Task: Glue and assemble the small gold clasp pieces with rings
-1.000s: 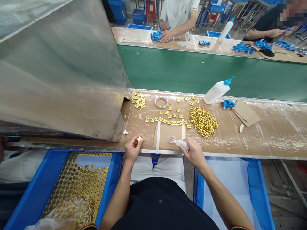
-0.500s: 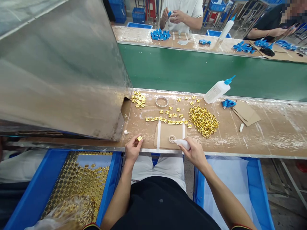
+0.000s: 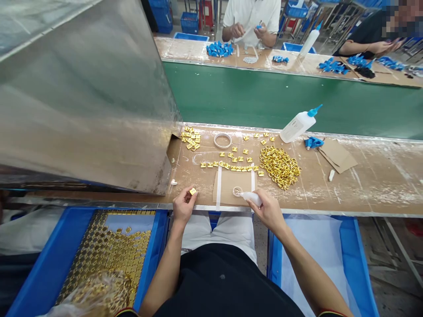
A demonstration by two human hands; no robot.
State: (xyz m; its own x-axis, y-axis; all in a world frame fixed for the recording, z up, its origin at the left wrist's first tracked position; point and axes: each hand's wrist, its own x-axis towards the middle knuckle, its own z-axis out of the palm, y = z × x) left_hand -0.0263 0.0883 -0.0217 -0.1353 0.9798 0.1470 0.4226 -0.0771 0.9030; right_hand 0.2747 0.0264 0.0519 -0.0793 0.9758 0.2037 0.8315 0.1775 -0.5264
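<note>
Between thumb and fingers, my left hand (image 3: 183,204) pinches a small gold square piece (image 3: 193,191) above the bench's front edge. My right hand (image 3: 268,208) is closed around a small white bottle (image 3: 251,199), its tip pointing left at a small round white ring (image 3: 237,191) on a taped cardboard sheet (image 3: 231,180). Beyond the sheet lies a row of gold square pieces (image 3: 238,168), with more scattered behind it. A pile of gold rings (image 3: 280,167) lies to the right. At the back left sits a cluster of gold pieces (image 3: 191,138).
A large metal housing (image 3: 89,97) stands left. A tape roll (image 3: 223,140), a tilted glue bottle (image 3: 298,127) and blue clips (image 3: 313,142) are on the bench. Blue trays (image 3: 161,233) flank my lap. Past the green belt (image 3: 231,92), people's hands work at another bench.
My hands have hardly moved, and both hold the same things. Across the belt, the hands of the person in white have moved apart.
</note>
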